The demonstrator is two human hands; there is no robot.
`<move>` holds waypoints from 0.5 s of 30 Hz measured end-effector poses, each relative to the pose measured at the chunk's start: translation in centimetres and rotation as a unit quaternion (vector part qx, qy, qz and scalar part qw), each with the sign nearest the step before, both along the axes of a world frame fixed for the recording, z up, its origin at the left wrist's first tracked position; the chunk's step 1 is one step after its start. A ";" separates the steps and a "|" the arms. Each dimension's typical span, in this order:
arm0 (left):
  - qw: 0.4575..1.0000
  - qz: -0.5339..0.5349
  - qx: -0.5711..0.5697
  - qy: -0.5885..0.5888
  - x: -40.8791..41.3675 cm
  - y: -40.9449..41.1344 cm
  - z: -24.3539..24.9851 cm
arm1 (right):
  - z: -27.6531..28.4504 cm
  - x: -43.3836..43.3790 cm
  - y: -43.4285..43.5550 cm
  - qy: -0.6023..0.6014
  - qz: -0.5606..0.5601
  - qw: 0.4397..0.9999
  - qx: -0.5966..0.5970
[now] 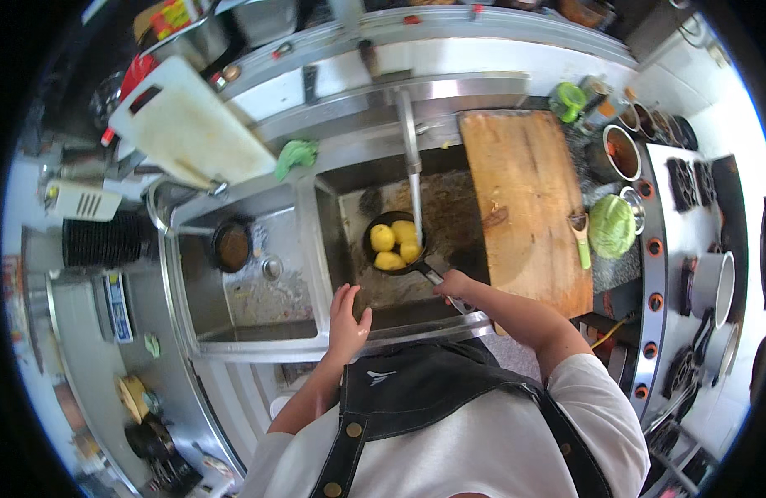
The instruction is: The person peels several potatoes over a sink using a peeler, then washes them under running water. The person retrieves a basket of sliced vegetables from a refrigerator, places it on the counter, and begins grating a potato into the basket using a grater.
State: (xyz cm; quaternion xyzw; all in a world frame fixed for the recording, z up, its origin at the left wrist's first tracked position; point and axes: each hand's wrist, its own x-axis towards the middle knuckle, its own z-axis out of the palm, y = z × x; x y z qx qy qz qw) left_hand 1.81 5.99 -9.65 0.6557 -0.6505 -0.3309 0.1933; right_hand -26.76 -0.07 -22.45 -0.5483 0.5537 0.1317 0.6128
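My right hand (pixel 455 286) grips the handle (pixel 429 272) of a small black pan (pixel 368 239) in the right basin of a steel double sink (pixel 342 350). Several peeled yellow potatoes (pixel 383 238) sit in the pan. Above its right side is the faucet (pixel 408 131), with a stream of water (pixel 417 208) coming down at the pan's edge. Empty and with fingers apart, my left hand (pixel 348 327) hovers by the front of the divider between the basins. The soiled basin floor (pixel 389 292) shows brown residue.
A wooden board (pixel 526 211) covers the right basin's right end, with a green-handled peeler (pixel 581 239) on it. Beyond are a cabbage (pixel 612 227) and a stove (pixel 660 299) with pots. A dark bowl (pixel 232 247) lies in the left basin. A white cutting board (pixel 190 124) leans behind, near a green cloth (pixel 297 155).
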 end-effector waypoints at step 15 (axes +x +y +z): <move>0.984 0.083 0.056 0.149 6.0 4.3 -1.4 | -5.3 7.1 -9.5 -0.237 -0.752 0.596 0.149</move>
